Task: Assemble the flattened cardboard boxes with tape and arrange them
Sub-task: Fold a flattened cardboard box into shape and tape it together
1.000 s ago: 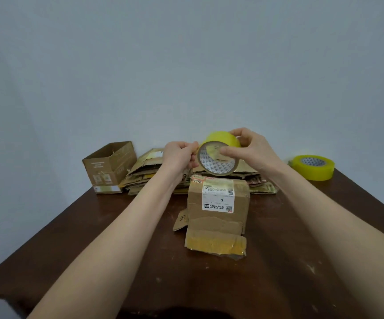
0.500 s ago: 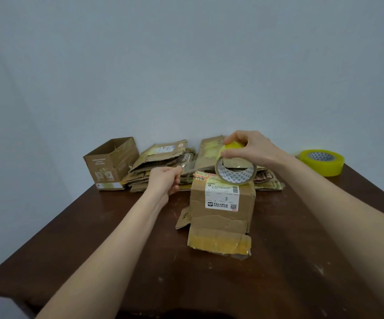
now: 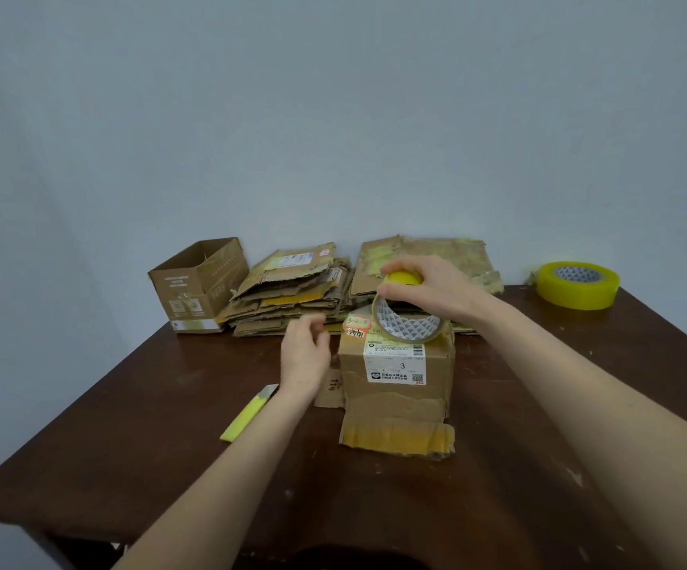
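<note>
Dim, even light, soft shadows, blurred left hand, wide-angle edge distortion

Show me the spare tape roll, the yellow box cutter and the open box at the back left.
spare tape roll (image 3: 578, 290): head view, yellow outer band facing the camera.
yellow box cutter (image 3: 248, 414): head view, middle of its handle.
open box (image 3: 181, 298): head view, its front face.

our right hand brings the tape roll down onto the top of the box; our left hand drops away to its left, baring a yellow knife by the wrist.
</note>
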